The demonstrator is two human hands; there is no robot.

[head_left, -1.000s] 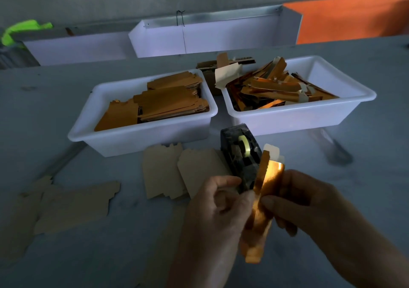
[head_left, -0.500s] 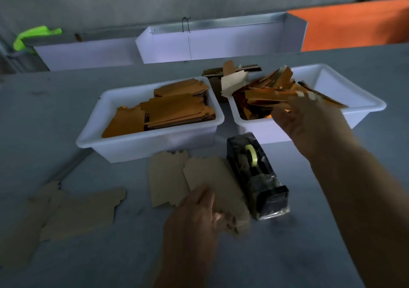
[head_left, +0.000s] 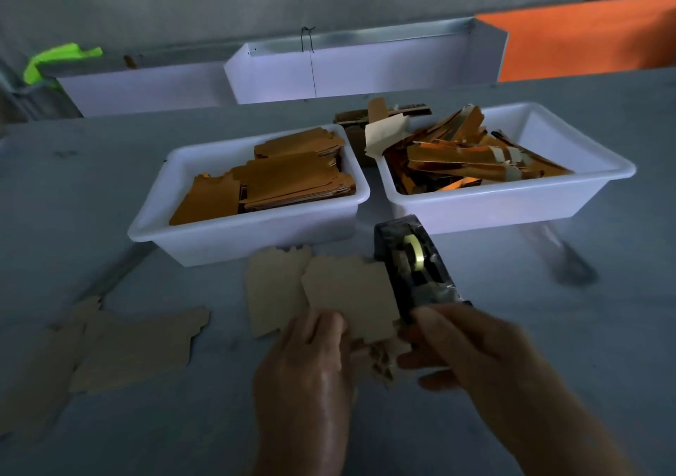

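Head view: cardboard blank (head_left: pixel 347 292) flat on bench (head_left: pixel 548 329), just beside tape dispenser (head_left: pixel 413 270), likely kept close for taping. Left hand (head_left: pixel 311 362) grasps its near edge, probably to lift. Right hand (head_left: pixel 468 347) at its near corner; grip cannot be told.

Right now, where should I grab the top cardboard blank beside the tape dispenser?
Probably pinch the cardboard blank by its near edge, from your side: it lies flat on the table, the tape dispenser blocks its right edge, and its left overlaps another blank.
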